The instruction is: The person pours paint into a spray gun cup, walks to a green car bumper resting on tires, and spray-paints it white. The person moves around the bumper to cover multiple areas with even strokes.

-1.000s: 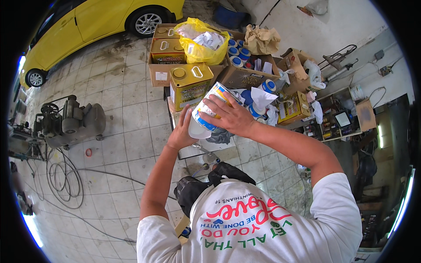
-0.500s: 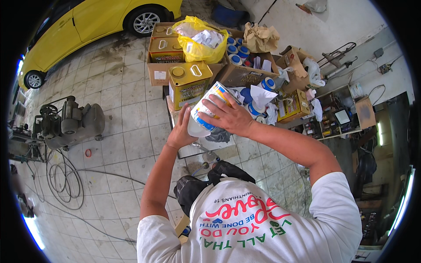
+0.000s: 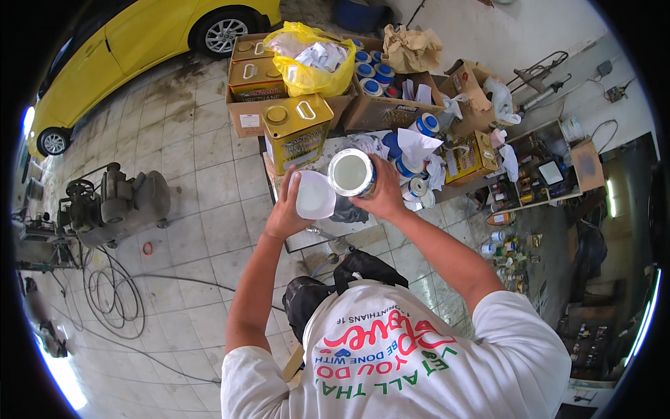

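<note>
Two hands apart now | left hand (image 3: 287, 209) grips white lid (image 3: 315, 195) — right hand (image 3: 382, 195) clasps opened can (image 3: 351, 173)

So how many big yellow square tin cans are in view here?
3. One yellow can stands at the table's left end, by the left hand. Two more yellow cans sit in the cardboard box behind. Others may be hidden.

White short-sleeved T-shirt (image 3: 419, 363), red-green lettering

Can (image 3: 352, 172) label side hidden — right hand (image 3: 382, 199) covers it.
</note>
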A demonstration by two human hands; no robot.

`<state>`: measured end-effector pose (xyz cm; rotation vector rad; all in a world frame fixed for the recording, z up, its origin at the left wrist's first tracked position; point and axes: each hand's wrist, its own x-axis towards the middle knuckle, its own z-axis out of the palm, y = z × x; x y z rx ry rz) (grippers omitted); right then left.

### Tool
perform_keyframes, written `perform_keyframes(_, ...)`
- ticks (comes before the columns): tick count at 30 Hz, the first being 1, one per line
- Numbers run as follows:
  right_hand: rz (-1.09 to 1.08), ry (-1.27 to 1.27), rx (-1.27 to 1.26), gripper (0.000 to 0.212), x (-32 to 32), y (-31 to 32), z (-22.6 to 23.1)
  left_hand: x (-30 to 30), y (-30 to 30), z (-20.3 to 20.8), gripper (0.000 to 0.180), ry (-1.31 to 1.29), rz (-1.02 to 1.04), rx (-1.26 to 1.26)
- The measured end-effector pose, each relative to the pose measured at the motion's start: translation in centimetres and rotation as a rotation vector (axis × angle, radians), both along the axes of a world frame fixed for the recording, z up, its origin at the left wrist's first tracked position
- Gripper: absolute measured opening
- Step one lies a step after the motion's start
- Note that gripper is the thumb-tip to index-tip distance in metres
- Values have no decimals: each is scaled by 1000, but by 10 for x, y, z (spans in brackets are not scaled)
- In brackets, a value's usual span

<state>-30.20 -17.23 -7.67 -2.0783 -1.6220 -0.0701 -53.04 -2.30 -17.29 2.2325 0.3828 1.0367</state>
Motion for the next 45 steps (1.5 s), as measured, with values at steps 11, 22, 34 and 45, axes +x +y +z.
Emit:
perform_keyframes(11,-246,744,220,96,-22,-2,-85,-12,-20,-5,129,-8,87,113)
perform_keyframes(22,33,953,248,103,-64,59,-145,-49,-53,1,127,55,166,175)
perform_keyframes(34,209,675,-211,61,-85,-82,-194,-49,-74,18,125,42,229,112)
perform_keyframes(45,433,736,-469,43,-96,-67,-165,-9,-91,41,127,71,162,105)
